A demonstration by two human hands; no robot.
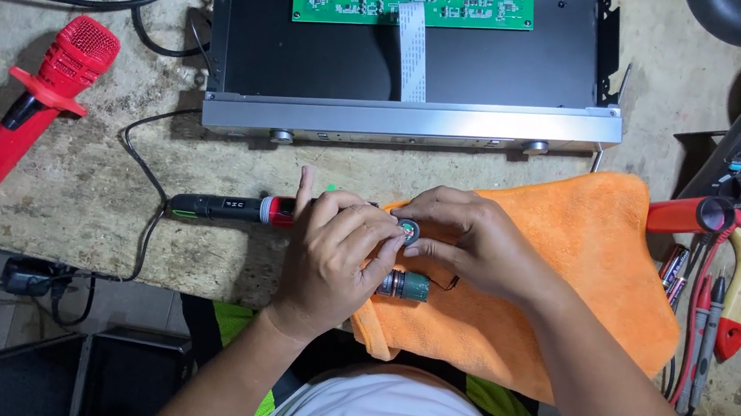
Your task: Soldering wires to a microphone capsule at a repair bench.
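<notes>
Two hands meet at the near edge of the bench (pixel 86 209), over an orange cloth (pixel 582 276). My left hand (pixel 336 258) is clenched around the middle of a red-and-black microphone body (pixel 228 207); its long axis lies left to right, black tail pointing left with a cable leaving it. My right hand (pixel 466 240) pinches a small round green part (pixel 409 233) at the body's right end. A short dark cylinder (pixel 404 286) lies on the cloth just beside my left fingers. Farther left rests a red microphone (pixel 32 113), head tilted away. Farthest, an open amplifier chassis (pixel 416 64) shows a green circuit board (pixel 412 0).
</notes>
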